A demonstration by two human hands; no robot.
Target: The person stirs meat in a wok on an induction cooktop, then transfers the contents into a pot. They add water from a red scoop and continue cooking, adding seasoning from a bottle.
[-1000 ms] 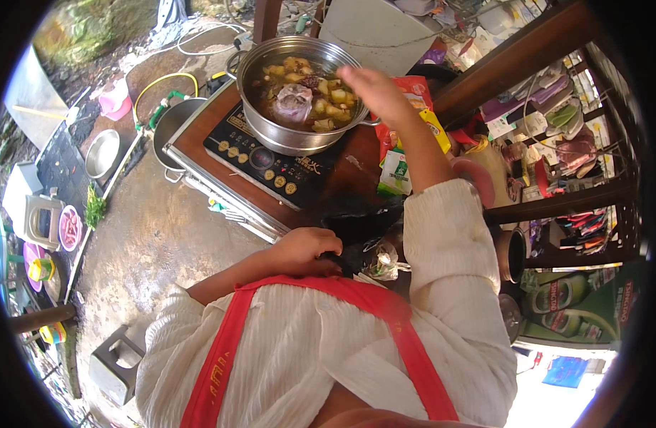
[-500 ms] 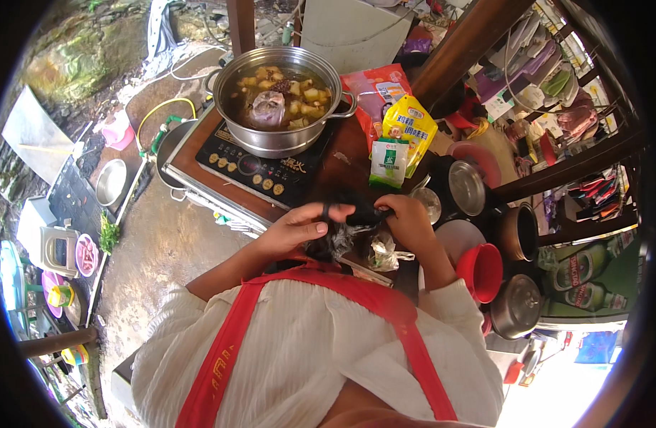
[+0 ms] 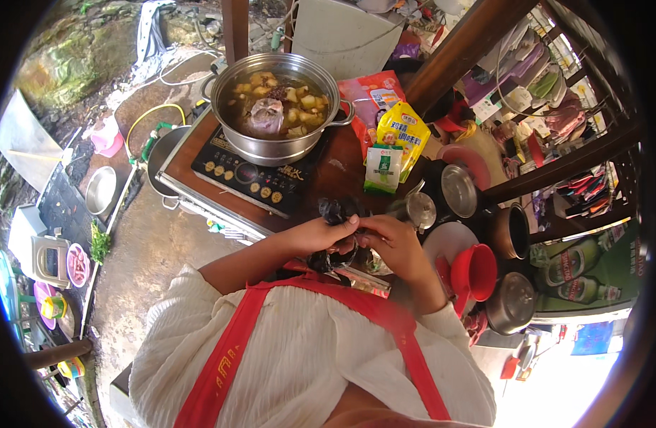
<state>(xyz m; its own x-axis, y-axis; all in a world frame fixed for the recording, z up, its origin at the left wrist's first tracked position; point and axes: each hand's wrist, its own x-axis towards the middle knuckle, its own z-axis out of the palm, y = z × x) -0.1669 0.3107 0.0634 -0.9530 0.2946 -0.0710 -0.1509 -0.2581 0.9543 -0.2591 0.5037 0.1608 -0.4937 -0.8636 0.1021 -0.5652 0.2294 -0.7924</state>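
Observation:
Close to my apron, my left hand (image 3: pixel 325 235) and my right hand (image 3: pixel 393 244) meet at the fingertips, both closed on a crumpled black plastic bag (image 3: pixel 334 210). Part of the bag bulges above the fingers and part hangs below them; its contents are hidden. Beyond my hands, a two-handled steel pot (image 3: pixel 277 151) stands on a black induction cooker (image 3: pixel 249 175). Broth, yellowish chunks and one large pale piece of meat (image 3: pixel 265 116) fill the pot. Right of it lie a red packet (image 3: pixel 364 91), a yellow packet (image 3: pixel 406 135) and a small green-and-white packet (image 3: pixel 382 170).
Cookware crowds the right side: glass-lidded pots (image 3: pixel 459 190), a red plastic scoop-like vessel (image 3: pixel 476 272) and a lidded steel pot (image 3: pixel 511 303). A wooden post (image 3: pixel 463 60) slants at the upper right. Left, on the ground, are a steel basin (image 3: pixel 101 190) and a stool (image 3: pixel 50 260).
My hands have come together from a little apart, gathering the black bag between them. The view has shifted slightly; the pot and packets stay in place.

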